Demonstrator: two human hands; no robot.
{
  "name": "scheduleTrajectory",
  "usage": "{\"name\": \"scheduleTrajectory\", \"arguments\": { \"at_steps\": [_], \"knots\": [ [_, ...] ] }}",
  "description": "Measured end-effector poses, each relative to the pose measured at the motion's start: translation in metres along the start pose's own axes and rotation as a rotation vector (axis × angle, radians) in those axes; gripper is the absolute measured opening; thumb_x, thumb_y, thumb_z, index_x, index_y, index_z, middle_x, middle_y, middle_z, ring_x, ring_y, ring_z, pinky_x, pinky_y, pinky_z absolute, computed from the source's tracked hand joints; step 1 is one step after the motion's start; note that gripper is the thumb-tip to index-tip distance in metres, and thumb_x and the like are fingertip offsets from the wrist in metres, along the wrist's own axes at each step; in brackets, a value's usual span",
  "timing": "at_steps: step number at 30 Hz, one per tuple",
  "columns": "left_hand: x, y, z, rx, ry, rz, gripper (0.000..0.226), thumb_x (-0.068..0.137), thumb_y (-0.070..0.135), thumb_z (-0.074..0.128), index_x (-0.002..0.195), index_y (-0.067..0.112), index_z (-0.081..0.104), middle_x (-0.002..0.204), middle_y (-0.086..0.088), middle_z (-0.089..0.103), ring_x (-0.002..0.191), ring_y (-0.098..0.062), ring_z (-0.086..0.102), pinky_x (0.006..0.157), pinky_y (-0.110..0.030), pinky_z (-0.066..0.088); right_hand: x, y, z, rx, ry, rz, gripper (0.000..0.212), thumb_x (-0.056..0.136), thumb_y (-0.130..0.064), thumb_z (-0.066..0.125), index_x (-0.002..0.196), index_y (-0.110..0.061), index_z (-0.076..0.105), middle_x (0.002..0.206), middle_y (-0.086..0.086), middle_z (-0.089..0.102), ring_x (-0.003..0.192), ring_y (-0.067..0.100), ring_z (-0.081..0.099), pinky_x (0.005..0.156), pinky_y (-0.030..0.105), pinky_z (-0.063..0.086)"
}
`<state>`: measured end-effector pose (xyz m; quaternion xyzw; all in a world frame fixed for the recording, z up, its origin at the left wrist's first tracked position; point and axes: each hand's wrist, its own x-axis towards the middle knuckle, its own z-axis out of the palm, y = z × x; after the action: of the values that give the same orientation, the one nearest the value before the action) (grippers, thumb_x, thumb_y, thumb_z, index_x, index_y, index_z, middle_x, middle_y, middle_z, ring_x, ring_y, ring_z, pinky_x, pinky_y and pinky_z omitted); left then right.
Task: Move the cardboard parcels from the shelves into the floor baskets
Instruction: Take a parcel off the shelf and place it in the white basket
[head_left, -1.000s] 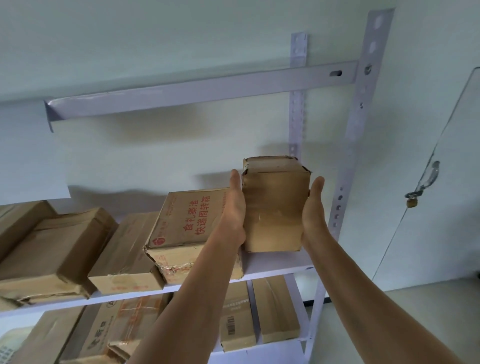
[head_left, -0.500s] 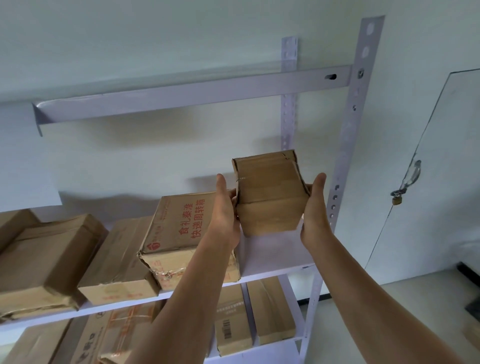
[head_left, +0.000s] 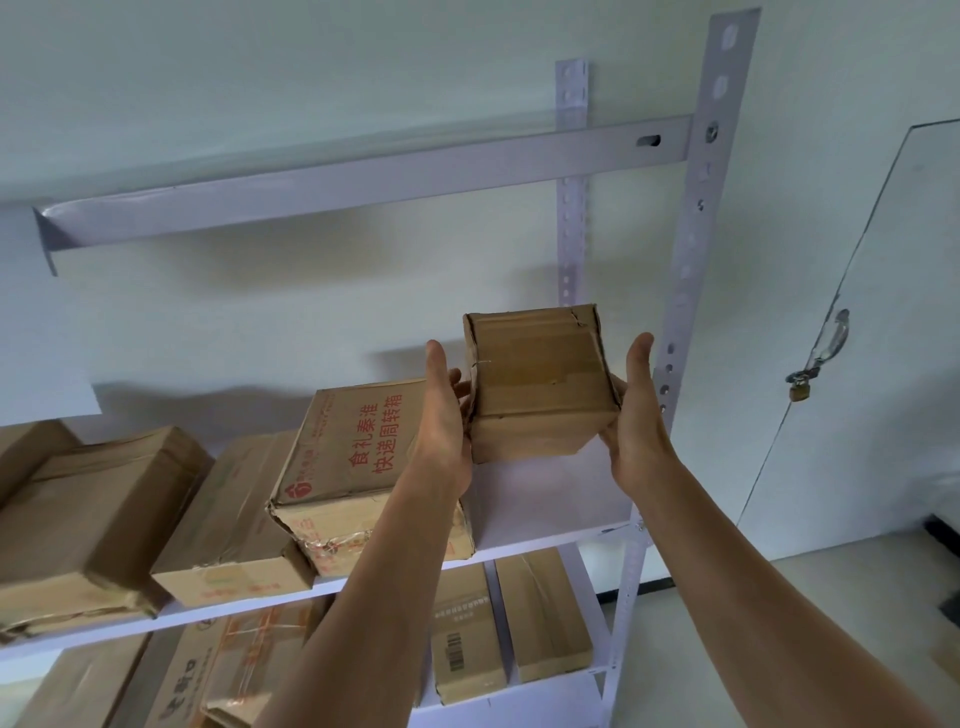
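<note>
A small brown cardboard parcel (head_left: 540, 382) is lifted clear of the white shelf (head_left: 545, 504), tilted so its top faces me. My left hand (head_left: 444, 415) presses its left side and my right hand (head_left: 636, 410) cups its right side and underside. A parcel with red Chinese print (head_left: 353, 457) lies on the same shelf just left of my left hand. More brown parcels (head_left: 98, 509) lie further left. No floor basket is in view.
The white metal rack has an upper beam (head_left: 363, 182) and a right upright (head_left: 691, 260) close to my right hand. Several parcels (head_left: 540, 618) stand on the shelf below. A white door with a padlock (head_left: 800, 389) is at the right.
The small parcel stood upright on the shelf a second ago; both hands have lifted it off, tipped its top toward me and drawn it nearer.
</note>
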<state>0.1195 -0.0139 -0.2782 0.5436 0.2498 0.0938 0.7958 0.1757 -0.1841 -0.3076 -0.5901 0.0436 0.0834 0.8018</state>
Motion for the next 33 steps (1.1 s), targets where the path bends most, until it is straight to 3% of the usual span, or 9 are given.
{"name": "scheduleTrajectory", "arguments": {
  "at_steps": [2, 4, 7, 14, 18, 22, 25, 30, 33],
  "knots": [
    [0.001, 0.002, -0.001, 0.033, -0.019, -0.004, 0.088, 0.096, 0.084, 0.040, 0.145, 0.016, 0.064, 0.131, -0.005, 0.074, 0.126, -0.024, 0.068, 0.112, -0.043, 0.051, -0.002, -0.002, 0.000, -0.004, -0.001, -0.004, 0.082, 0.092, -0.086, 0.022, 0.106, -0.027, 0.077, 0.112, 0.002, 0.081, 0.107, 0.018, 0.075, 0.095, 0.035, 0.056],
    [0.003, 0.001, -0.001, 0.068, -0.027, 0.010, 0.083, 0.095, 0.086, 0.036, 0.128, 0.021, 0.075, 0.119, -0.007, 0.082, 0.109, -0.023, 0.079, 0.094, -0.040, 0.060, -0.003, -0.004, 0.000, 0.005, 0.004, 0.003, 0.087, 0.089, -0.088, 0.024, 0.111, -0.018, 0.072, 0.117, 0.005, 0.076, 0.111, 0.023, 0.073, 0.102, 0.043, 0.057],
    [0.004, -0.001, -0.002, 0.068, -0.032, 0.027, 0.076, 0.097, 0.085, 0.036, 0.111, 0.023, 0.076, 0.087, 0.002, 0.084, 0.081, -0.015, 0.082, 0.080, -0.036, 0.060, -0.005, -0.007, 0.002, 0.023, 0.010, 0.021, 0.097, 0.070, -0.094, 0.031, 0.113, -0.015, 0.068, 0.111, 0.007, 0.074, 0.108, 0.028, 0.075, 0.097, 0.052, 0.061],
    [0.007, -0.003, -0.007, 0.088, -0.035, 0.045, 0.079, 0.098, 0.082, 0.039, 0.116, 0.012, 0.070, 0.061, 0.006, 0.073, 0.052, -0.007, 0.070, 0.052, -0.022, 0.056, -0.004, -0.004, -0.002, 0.007, -0.074, 0.055, 0.095, 0.070, -0.096, 0.025, 0.129, -0.039, 0.072, 0.123, 0.000, 0.078, 0.110, 0.025, 0.076, 0.095, 0.053, 0.061],
    [0.007, -0.004, -0.006, 0.064, -0.081, 0.034, 0.087, 0.099, 0.081, 0.038, 0.137, 0.009, 0.070, 0.119, -0.019, 0.079, 0.112, -0.030, 0.077, 0.101, -0.041, 0.060, -0.005, -0.004, -0.004, 0.032, -0.161, 0.083, 0.086, 0.064, -0.097, 0.027, 0.098, -0.043, 0.085, 0.106, 0.000, 0.083, 0.093, 0.022, 0.081, 0.067, 0.040, 0.066],
    [0.005, -0.007, -0.006, 0.055, -0.110, 0.063, 0.080, 0.103, 0.077, 0.030, 0.142, 0.017, 0.066, 0.134, -0.014, 0.075, 0.128, -0.033, 0.069, 0.114, -0.049, 0.051, -0.001, 0.001, -0.006, 0.068, -0.150, 0.014, 0.088, 0.073, -0.092, 0.031, 0.106, -0.030, 0.084, 0.110, 0.007, 0.082, 0.097, 0.026, 0.080, 0.073, 0.040, 0.067],
    [0.005, -0.009, -0.009, 0.044, -0.144, 0.079, 0.078, 0.103, 0.078, 0.029, 0.144, 0.021, 0.064, 0.133, -0.012, 0.076, 0.125, -0.032, 0.072, 0.112, -0.053, 0.054, 0.001, 0.003, -0.006, 0.077, -0.124, -0.038, 0.092, 0.075, -0.088, 0.035, 0.120, -0.016, 0.072, 0.109, 0.013, 0.081, 0.097, 0.031, 0.080, 0.076, 0.041, 0.067],
    [0.005, -0.015, -0.010, 0.032, -0.184, 0.108, 0.068, 0.105, 0.075, 0.031, 0.139, 0.029, 0.068, 0.123, -0.004, 0.081, 0.104, -0.020, 0.081, 0.072, -0.035, 0.068, -0.004, 0.010, -0.006, 0.078, -0.165, -0.091, 0.072, 0.083, -0.080, 0.033, 0.108, -0.028, 0.076, 0.107, 0.007, 0.082, 0.096, 0.029, 0.080, 0.071, 0.036, 0.067],
    [0.004, -0.019, -0.010, 0.038, -0.241, 0.145, 0.070, 0.107, 0.074, 0.025, 0.143, 0.029, 0.065, 0.131, -0.007, 0.078, 0.117, -0.028, 0.077, 0.089, -0.044, 0.067, -0.007, 0.014, -0.006, 0.098, -0.221, -0.133, 0.069, 0.090, -0.075, 0.030, 0.128, -0.031, 0.067, 0.118, 0.003, 0.080, 0.107, 0.027, 0.078, 0.078, 0.035, 0.066]
  ]
}}
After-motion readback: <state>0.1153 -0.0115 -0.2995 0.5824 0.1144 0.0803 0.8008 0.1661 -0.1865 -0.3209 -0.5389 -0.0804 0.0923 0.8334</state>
